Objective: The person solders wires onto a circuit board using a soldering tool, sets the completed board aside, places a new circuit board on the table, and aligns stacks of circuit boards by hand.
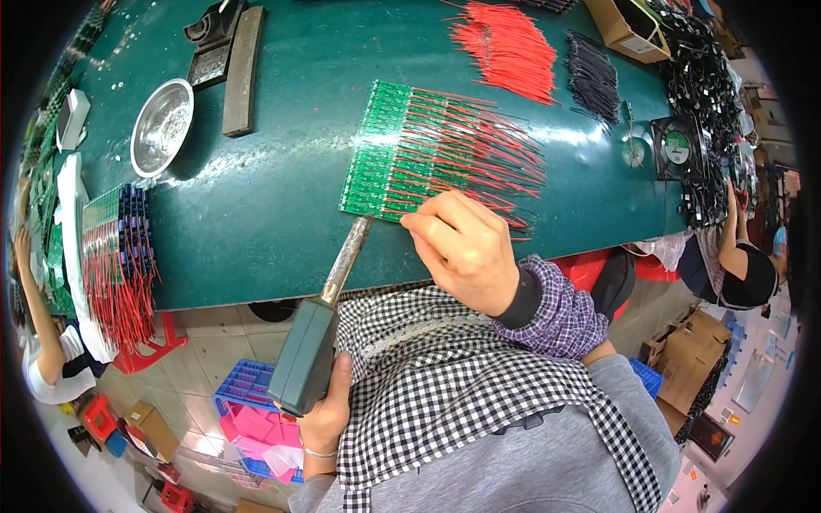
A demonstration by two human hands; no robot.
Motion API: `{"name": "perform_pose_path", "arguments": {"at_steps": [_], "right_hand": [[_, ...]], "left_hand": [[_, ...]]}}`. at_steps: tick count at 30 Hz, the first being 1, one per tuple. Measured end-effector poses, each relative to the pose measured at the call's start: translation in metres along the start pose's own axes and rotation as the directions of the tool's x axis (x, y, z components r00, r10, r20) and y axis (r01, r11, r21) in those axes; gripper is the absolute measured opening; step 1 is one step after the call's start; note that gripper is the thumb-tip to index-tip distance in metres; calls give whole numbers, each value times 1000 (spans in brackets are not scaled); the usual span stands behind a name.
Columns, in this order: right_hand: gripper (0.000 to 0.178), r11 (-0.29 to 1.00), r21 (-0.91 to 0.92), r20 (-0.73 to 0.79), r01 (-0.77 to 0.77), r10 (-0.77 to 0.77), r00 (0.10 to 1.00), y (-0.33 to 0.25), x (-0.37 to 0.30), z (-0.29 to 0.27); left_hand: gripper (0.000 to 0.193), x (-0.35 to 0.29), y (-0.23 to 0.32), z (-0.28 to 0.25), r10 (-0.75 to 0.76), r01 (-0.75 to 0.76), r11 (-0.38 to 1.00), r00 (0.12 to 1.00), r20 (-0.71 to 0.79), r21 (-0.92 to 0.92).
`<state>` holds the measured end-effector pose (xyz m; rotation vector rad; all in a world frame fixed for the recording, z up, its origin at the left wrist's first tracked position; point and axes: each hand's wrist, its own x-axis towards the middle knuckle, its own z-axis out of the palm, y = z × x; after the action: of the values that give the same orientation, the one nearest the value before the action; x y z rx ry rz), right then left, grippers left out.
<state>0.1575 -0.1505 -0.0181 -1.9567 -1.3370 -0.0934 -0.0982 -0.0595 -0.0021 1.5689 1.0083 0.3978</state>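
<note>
You wear a black-and-white checked apron over a grey top, and a pale trim crosses the apron. Above your right hand, the purple checked sleeve ends with a dark cuff. By your left hand is a thin, pale bracelet.

At the near edge of the green circuit-board panel, the right hand covers some of the red wires, and its curled fingers hide whatever they may pinch; whether the tip of the handheld tool touches that edge is too small to tell. Nearer the wearer than the panel, the tool's handle hides most of the left hand's fingers. Beyond the panel to the right, the picture's upper edge cuts off a cardboard box.
</note>
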Motion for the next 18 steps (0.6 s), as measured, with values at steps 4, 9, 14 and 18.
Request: {"name": "perform_pose_path", "arguments": {"at_steps": [4, 9, 14, 18], "right_hand": [[20, 1000, 4, -9, -10, 10, 1000, 1, 0, 0], [20, 1000, 0, -19, -3, 3, 1000, 1, -1, 1], [19, 1000, -11, -17, 2, -3, 1000, 1, -1, 2], [18, 1000, -19, -17, 4, -4, 1000, 1, -1, 2]], "left_hand": [[35, 0, -3, 0, 4, -4, 1000, 1000, -3, 13], [34, 0, 2, 0, -44, 43, 998, 999, 5, 41], [33, 1, 3, 1, -52, 51, 998, 999, 18, 45], [30, 1, 1, 0, -39, 38, 999, 999, 21, 39]]}}
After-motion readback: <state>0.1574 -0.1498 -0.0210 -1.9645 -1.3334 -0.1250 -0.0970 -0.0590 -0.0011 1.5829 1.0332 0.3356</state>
